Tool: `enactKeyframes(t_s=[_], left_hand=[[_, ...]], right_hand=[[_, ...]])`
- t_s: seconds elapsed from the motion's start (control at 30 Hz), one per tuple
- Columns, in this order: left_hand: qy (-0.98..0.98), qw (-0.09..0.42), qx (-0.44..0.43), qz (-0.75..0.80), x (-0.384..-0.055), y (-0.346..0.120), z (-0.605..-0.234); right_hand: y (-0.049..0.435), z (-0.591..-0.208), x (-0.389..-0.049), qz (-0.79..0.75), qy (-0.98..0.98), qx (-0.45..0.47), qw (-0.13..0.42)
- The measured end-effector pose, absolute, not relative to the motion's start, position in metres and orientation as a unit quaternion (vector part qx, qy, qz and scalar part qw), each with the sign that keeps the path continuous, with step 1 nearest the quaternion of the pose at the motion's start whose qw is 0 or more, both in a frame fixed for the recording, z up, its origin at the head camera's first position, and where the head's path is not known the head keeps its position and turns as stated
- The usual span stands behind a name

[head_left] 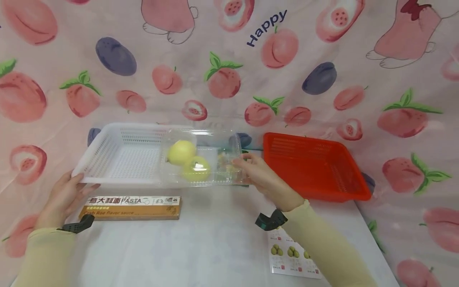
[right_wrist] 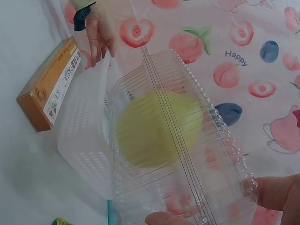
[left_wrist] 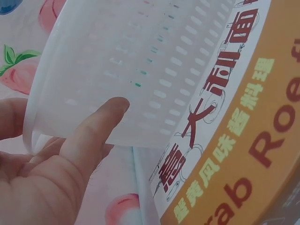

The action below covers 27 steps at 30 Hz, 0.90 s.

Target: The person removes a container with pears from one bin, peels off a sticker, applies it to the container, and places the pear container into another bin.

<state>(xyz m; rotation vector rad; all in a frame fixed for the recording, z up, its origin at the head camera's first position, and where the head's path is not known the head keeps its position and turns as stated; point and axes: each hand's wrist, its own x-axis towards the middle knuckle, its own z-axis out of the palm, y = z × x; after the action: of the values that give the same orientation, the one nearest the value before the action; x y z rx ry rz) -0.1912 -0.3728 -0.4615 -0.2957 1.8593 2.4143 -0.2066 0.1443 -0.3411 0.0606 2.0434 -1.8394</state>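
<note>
My left hand (head_left: pixel 66 195) grips the near left corner of a white slotted plastic basket (head_left: pixel 134 161). In the left wrist view, one finger lies along the basket wall (left_wrist: pixel 84 89) and others curl at its rim. My right hand (head_left: pixel 259 175) pinches the right end of a clear plastic clamshell box (head_left: pixel 215 135), held over the basket's right end. Two round yellow-green fruits (head_left: pixel 196 168) show through the plastic and appear to lie inside, towards its left end. In the right wrist view one large fruit (right_wrist: pixel 159 129) shows behind the ribbed plastic; fingers of the right hand (right_wrist: pixel 274 192) hold the box edge.
A pasta box (head_left: pixel 132 208) lies in front of the white basket. To the right stands a red plastic basket (head_left: pixel 305 171). A sheet with fruit pictures (head_left: pixel 294 257) lies partly under my right forearm. Green and brown patches blur behind the clamshell. A fruit-patterned cloth (head_left: pixel 229 48) hangs behind.
</note>
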Motion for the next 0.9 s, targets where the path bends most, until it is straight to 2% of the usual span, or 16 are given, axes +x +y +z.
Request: enactKeyframes(t_s=[0.47, 0.9], left_hand=[[0.602, 0.050, -0.109, 0.789, -0.192, -0.373, -0.464], [0.583, 0.051, -0.112, 0.803, -0.191, -0.372, -0.464]], right_hand=[[0.220, -0.372, -0.155, -0.646, 0.743, 0.051, 0.166], [0.223, -0.423, -0.122, -0.649, 0.737, 0.094, 0.161]])
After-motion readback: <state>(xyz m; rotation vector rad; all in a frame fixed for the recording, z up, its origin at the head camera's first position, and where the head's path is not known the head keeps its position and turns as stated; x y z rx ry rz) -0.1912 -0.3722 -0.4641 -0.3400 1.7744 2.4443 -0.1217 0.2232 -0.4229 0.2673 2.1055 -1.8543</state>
